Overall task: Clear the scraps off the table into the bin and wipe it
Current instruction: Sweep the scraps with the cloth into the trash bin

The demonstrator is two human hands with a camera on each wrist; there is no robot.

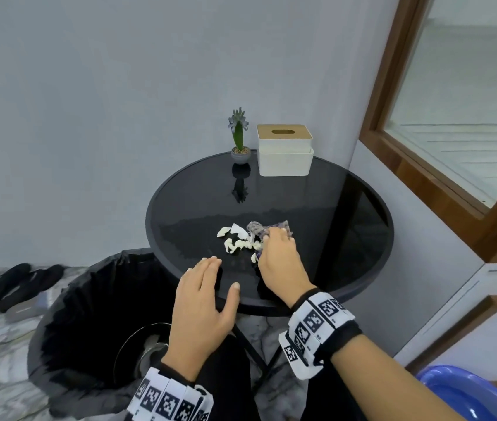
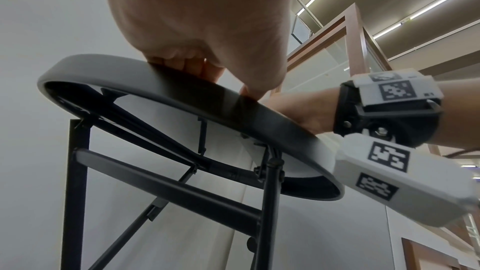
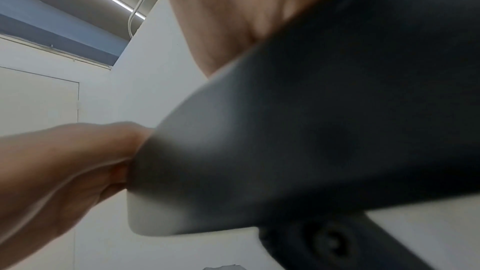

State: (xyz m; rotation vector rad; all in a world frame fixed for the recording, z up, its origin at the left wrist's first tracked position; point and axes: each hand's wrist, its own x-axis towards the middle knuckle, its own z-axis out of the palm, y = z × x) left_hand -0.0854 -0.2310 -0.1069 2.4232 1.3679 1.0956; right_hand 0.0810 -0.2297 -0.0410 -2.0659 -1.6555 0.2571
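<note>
A round black glass table [image 1: 347, 214] carries several white paper scraps [image 1: 238, 243] near its middle. My right hand [image 1: 267, 246] grips a crumpled grey-purple cloth [image 1: 267, 227] just to the right of the scraps, fingers curled over it. My left hand [image 1: 210, 278] lies flat on the table's near edge with straight fingers and holds nothing. In the left wrist view its fingertips [image 2: 192, 67] rest over the table rim [image 2: 155, 81]. The bin [image 1: 89, 314], lined with a black bag, stands on the floor under the table's near-left edge. The right wrist view is blurred, filled by the rim [image 3: 311, 130].
A small potted plant [image 1: 239, 141] and a white tissue box [image 1: 285, 150] stand at the table's back edge. Black slippers [image 1: 16, 287] lie on the marble floor at left. A blue basin [image 1: 469, 396] sits bottom right. A wall and a wood-framed window close in the right.
</note>
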